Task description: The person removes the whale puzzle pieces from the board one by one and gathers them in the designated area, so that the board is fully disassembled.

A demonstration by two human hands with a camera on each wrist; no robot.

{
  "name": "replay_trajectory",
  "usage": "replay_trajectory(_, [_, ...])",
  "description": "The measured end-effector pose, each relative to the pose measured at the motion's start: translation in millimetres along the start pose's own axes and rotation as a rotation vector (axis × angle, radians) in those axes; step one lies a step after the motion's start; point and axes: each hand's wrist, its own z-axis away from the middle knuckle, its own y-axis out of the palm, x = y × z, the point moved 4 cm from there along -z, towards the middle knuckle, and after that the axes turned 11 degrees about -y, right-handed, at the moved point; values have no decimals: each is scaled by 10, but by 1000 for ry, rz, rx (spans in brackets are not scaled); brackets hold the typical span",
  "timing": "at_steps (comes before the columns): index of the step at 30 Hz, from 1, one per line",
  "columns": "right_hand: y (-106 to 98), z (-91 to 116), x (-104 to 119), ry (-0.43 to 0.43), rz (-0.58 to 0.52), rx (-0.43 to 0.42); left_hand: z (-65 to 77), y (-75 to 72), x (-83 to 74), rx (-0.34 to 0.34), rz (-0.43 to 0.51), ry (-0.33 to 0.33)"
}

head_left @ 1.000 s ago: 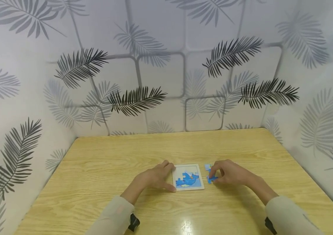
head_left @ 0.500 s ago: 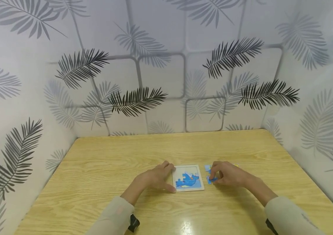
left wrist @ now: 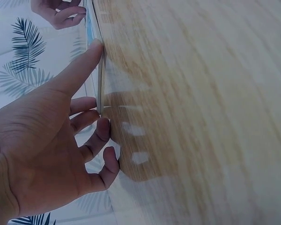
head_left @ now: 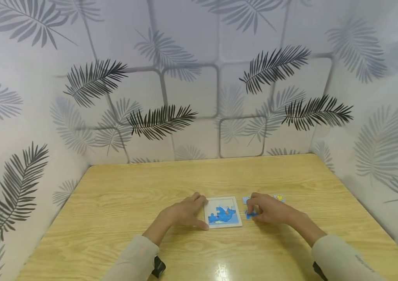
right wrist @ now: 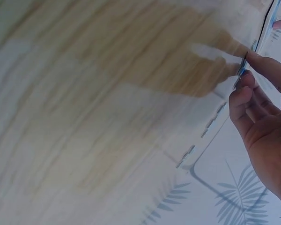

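Note:
A square puzzle tray with a pale rim (head_left: 239,218) lies on the wooden table, its lower part filled with blue pieces forming an animal picture (head_left: 224,216). My left hand (head_left: 187,211) holds the tray's left side, thumb at the near corner and fingers at the far one; the left wrist view shows the thumb (left wrist: 84,65) against the tray's edge. To the right of the tray, my right hand (head_left: 270,208) pinches a small blue puzzle piece (head_left: 250,215) between thumb and fingers, low at the tabletop. Its fingers partly cover that piece.
Beyond the right hand lie more loose pieces: a light blue one (head_left: 245,200) and one with a yellow sun (head_left: 279,198). In the right wrist view, loose pieces (right wrist: 213,119) lie flat along the table. A leaf-patterned wall covering (head_left: 191,140) rises behind the table (head_left: 142,179).
My right fingers have closed in over the blue piece, and the hand has shifted slightly, uncovering the sun piece behind it. The left hand and tray stay in place; the head view shifts a little.

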Motion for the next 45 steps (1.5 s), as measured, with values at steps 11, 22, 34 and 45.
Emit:
replay_trajectory(11, [2,-232,161,11,54,-91,-36,22,35,7,1,-26])
replay_trajectory(22, [256,-696,329,32,50,-29,-61,38,45,9,-9,4])
replay_trajectory(34, [289,-803,382,136,46,7,-186,117,132,-4,-17,-12])
replay_trajectory(45, [315,-807,408,105,25,2,-65,31,48,14,-1,1])
